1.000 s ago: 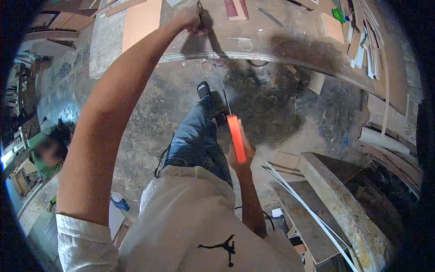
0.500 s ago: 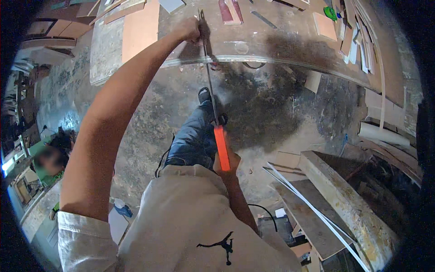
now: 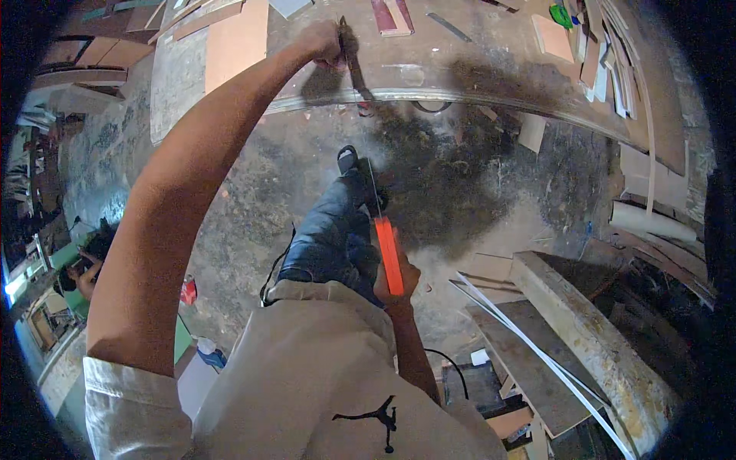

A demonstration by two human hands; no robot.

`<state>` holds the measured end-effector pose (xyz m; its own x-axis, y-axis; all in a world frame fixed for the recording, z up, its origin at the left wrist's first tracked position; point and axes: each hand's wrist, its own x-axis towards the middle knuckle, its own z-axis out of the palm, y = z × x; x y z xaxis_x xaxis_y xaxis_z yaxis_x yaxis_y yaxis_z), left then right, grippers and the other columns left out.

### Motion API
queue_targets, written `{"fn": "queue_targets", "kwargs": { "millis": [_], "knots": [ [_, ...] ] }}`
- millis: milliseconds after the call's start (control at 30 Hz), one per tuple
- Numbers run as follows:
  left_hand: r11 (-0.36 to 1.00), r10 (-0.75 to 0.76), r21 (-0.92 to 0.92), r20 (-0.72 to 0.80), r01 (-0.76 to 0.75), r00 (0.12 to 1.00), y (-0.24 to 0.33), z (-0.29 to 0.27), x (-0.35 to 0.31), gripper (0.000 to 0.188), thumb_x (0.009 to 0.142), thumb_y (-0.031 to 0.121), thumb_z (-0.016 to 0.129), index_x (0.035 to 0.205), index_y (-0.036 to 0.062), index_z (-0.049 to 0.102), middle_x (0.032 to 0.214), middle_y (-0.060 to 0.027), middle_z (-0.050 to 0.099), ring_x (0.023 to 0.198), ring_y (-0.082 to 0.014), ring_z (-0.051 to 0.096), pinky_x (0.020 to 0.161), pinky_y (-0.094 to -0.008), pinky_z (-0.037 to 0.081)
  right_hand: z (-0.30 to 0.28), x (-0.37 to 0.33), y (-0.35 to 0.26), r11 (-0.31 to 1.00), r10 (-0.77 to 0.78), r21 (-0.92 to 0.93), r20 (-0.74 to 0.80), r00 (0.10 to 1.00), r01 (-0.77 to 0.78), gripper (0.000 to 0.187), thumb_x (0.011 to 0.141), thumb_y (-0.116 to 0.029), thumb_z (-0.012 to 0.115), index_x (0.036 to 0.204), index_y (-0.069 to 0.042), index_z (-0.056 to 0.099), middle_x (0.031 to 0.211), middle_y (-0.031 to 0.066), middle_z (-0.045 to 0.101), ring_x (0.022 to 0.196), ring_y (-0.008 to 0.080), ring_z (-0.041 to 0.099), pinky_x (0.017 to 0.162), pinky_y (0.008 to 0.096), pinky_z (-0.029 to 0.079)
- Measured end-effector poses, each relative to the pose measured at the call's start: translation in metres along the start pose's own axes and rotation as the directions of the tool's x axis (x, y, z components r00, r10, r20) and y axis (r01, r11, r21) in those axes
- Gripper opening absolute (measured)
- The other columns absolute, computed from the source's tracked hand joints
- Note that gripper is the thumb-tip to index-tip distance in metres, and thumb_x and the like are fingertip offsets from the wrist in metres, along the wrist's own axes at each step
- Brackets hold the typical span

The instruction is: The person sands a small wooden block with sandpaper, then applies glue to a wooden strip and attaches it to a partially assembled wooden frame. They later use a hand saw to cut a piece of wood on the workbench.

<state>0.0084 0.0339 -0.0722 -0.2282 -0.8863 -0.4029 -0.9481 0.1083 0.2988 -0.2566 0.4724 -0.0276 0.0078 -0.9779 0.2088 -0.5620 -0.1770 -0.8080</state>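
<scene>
My right hand is wrapped around the orange handle of a handsaw, held low in front of my thighs. Its thin blade appears nearly edge-on, stretching away from me toward the worktable, and part of it is too faint to follow. Over the table, my left hand is closed at the blade's far tip, its fingers partly hidden. A shadow of the hand and blade falls on the tabletop beside it.
Flat boards lie on the table's left; thin strips and offcuts crowd its right. A maroon piece rests at the back. Near my right stand a thick slab and long white strips. Another person is at far left.
The saw's orange handle and my right hand have shifted slightly right and the blade's angle has changed a little. My left hand stays near the blade tip. The person at far left has moved.
</scene>
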Motion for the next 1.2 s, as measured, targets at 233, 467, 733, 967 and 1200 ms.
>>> {"fn": "queue_targets", "kwargs": {
  "millis": [233,467,733,967,1200],
  "knots": [
    [0.990,-0.044,0.135,-0.034,0.049,0.998,0.031,-0.010,-0.015,0.027,0.060,0.018,0.082,0.083,0.0053,0.075,0.079,-0.0172,0.072,0.072,-0.0292,0.072,0.065,-0.0420,0.057,-0.028,0.005,0.002,0.991,0.130,-0.005,0.120,0.984,-0.130,0.059,0.083,-0.009,0.060,0.140,-0.002,0.049,0.100,0.0140,0.070,0.059,0.0286,0.064,0.052,0.0377,0.048],
    [0.999,-0.044,-0.020,-0.021,0.044,0.999,0.011,0.002,-0.005,0.034,0.057,0.027,0.085,0.082,0.0053,0.075,0.079,-0.0172,0.072,0.072,-0.0294,0.072,0.068,-0.0429,0.057,-0.036,0.011,0.003,0.991,0.137,-0.021,0.161,0.977,-0.136,0.059,0.082,-0.009,0.060,0.140,-0.004,0.050,0.101,0.0137,0.070,0.059,0.0282,0.064,0.051,0.0374,0.047],
    [0.996,0.067,-0.061,-0.017,-0.068,0.998,0.004,-0.008,-0.018,0.025,0.069,0.027,0.076,0.084,0.0061,0.073,0.074,-0.0146,0.071,0.065,-0.0245,0.068,0.064,-0.0422,0.053,-0.031,0.012,0.014,0.990,0.129,0.038,0.121,0.984,-0.134,0.060,0.082,-0.009,0.062,0.141,-0.007,0.049,0.079,0.0113,0.066,0.057,0.0290,0.062,0.057,0.0395,0.049],
    [0.973,0.187,-0.092,-0.221,-0.212,0.957,0.023,0.005,-0.057,0.019,0.072,0.016,0.071,0.090,0.0111,0.075,0.083,-0.0153,0.072,0.074,-0.0276,0.070,0.070,-0.0393,0.054,0.001,-0.004,0.001,0.969,0.248,0.031,-0.046,0.968,-0.247,0.054,0.086,-0.007,0.059,0.139,-0.007,0.051,0.088,0.0122,0.070,0.061,0.0306,0.063,0.059,0.0378,0.051],
    [0.977,0.089,-0.176,-0.186,-0.122,0.979,0.020,0.013,-0.053,0.013,0.073,0.019,0.071,0.084,0.0137,0.076,0.084,-0.0124,0.073,0.076,-0.0274,0.071,0.072,-0.0390,0.055,-0.014,-0.005,-0.010,0.980,0.201,0.000,0.049,0.978,-0.201,0.055,0.085,-0.007,0.059,0.140,-0.007,0.051,0.090,0.0125,0.070,0.062,0.0310,0.064,0.059,0.0381,0.051]
  ]
}}
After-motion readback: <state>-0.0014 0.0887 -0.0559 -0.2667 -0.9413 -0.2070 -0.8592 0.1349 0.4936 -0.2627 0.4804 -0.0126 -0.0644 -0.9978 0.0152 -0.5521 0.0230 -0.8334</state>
